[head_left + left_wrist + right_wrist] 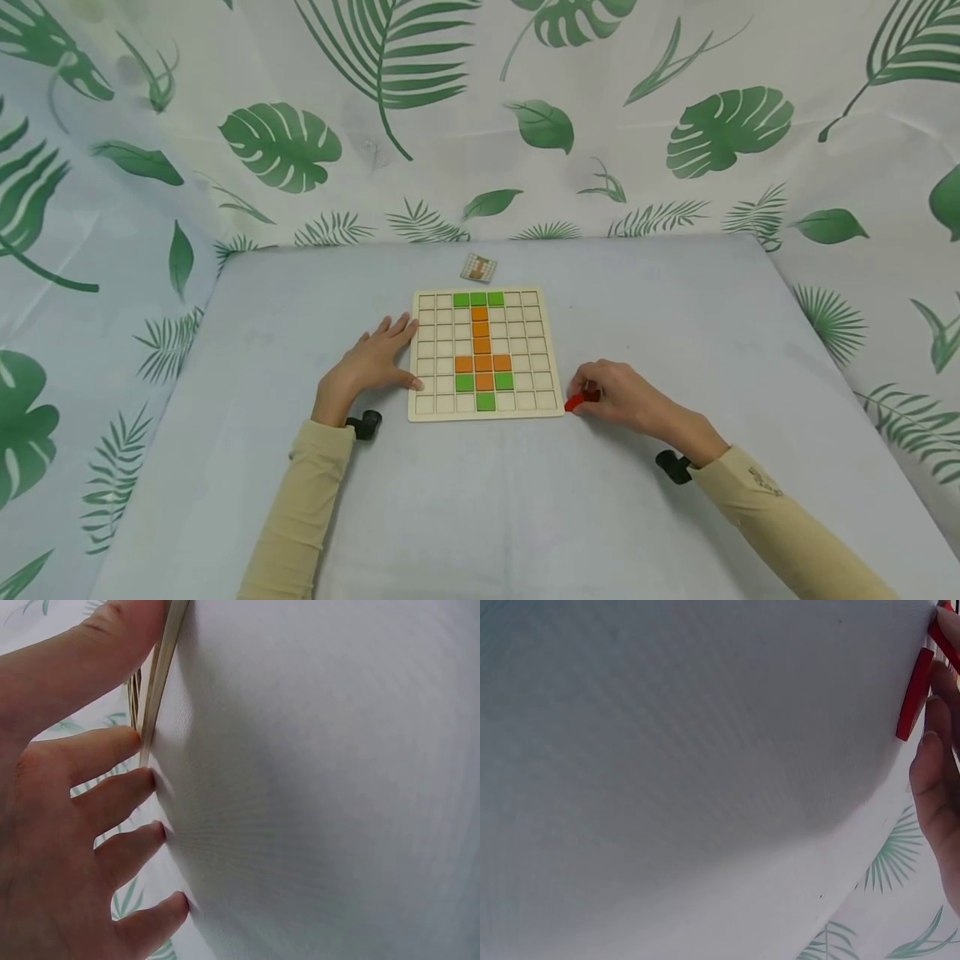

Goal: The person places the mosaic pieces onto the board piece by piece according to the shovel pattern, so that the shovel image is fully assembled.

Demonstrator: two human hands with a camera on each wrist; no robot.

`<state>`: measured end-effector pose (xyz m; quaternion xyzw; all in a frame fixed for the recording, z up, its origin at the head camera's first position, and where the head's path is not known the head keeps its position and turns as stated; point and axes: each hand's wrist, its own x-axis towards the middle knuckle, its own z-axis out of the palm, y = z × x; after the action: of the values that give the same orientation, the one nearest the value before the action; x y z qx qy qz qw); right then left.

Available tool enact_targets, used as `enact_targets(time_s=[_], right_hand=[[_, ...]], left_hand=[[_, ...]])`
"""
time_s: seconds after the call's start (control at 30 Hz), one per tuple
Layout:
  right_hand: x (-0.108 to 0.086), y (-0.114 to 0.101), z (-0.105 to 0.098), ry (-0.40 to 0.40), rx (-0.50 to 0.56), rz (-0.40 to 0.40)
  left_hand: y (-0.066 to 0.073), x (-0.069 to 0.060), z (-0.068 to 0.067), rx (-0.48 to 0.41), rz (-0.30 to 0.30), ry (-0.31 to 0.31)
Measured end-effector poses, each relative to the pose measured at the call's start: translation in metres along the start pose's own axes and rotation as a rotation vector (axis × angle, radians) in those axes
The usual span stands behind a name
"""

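Observation:
A square cream grid board lies on the table, with green tiles and orange tiles in some of its cells. My left hand rests at the board's left edge, fingers spread and the thumb on the rim. In the left wrist view, the fingertips reach down to the table beside the board's edge. Just off the lower right corner, my right hand pinches a red tile. The right wrist view shows another red tile by the fingers; whether it is held, I cannot tell.
Behind the board lies a small patterned card. The table has a pale cover, and a leaf-print cloth rises behind it and at the sides. Each wrist carries a small black camera.

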<state>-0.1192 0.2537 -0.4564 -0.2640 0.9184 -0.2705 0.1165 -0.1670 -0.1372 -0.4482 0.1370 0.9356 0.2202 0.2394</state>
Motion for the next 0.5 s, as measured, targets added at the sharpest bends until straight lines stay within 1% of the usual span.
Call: enact_targets(time_s=[0.07, 0.4, 0.5], right_hand=[[0.0001, 0.0001, -0.0001, 0.006, 0.010, -0.008], [0.0037, -0.0019, -0.0002, 0.061, 0.061, -0.098], [0.0069, -0.0027, 0.0010, 0.080, 0.083, -0.145]], left_hand=[[-0.0004, 0.0002, 0.0002, -0.002, 0.001, 0.002], [-0.0024, 0.0020, 0.0013, 0.005, -0.001, 0.007], [-0.0029, 0.0022, 0.0019, 0.000, -0.005, 0.003]])
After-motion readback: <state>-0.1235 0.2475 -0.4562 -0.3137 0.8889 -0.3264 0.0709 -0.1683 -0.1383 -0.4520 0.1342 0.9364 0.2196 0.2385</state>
